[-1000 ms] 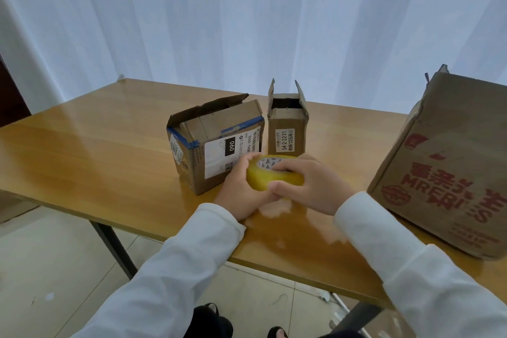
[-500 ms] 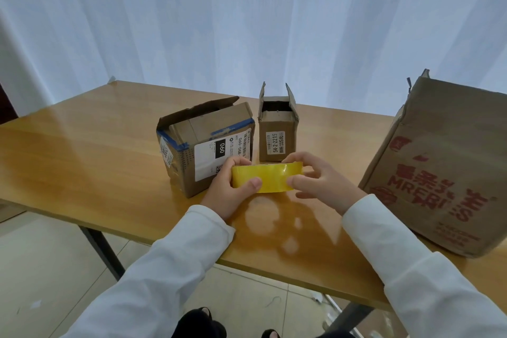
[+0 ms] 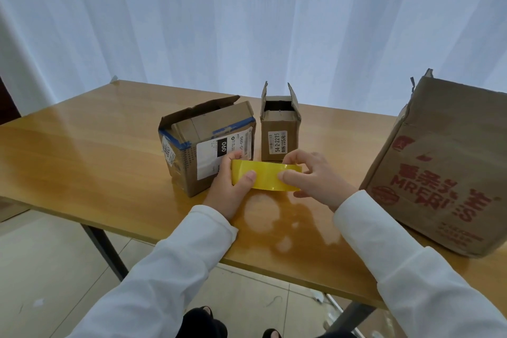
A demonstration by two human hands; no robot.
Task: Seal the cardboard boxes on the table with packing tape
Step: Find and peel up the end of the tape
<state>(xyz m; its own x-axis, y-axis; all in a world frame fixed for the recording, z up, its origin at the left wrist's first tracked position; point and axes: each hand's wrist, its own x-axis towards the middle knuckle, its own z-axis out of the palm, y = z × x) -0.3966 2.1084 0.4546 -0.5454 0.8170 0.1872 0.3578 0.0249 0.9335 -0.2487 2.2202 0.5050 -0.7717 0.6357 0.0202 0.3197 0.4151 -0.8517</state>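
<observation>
A yellow roll of packing tape (image 3: 267, 179) is held edge-on just above the wooden table (image 3: 90, 162). My left hand (image 3: 230, 189) grips its left side with the thumb across the front. My right hand (image 3: 318, 178) pinches its right side, thumb on the front face. Behind the roll stands a medium cardboard box (image 3: 203, 140) with blue tape edges and loose top flaps. To its right is a small narrow box (image 3: 279, 134) with its flaps standing up. A large box (image 3: 441, 162) with red print sits at the far right.
A white curtain (image 3: 247, 22) hangs behind the table. The near table edge runs across the view under my forearms, with tiled floor (image 3: 55, 269) and a dark table leg (image 3: 104, 249) below it.
Both hands have lifted the tape roll off the table and turned it from lying flat to edge-on. My view shifted, so the boxes sit slightly left.
</observation>
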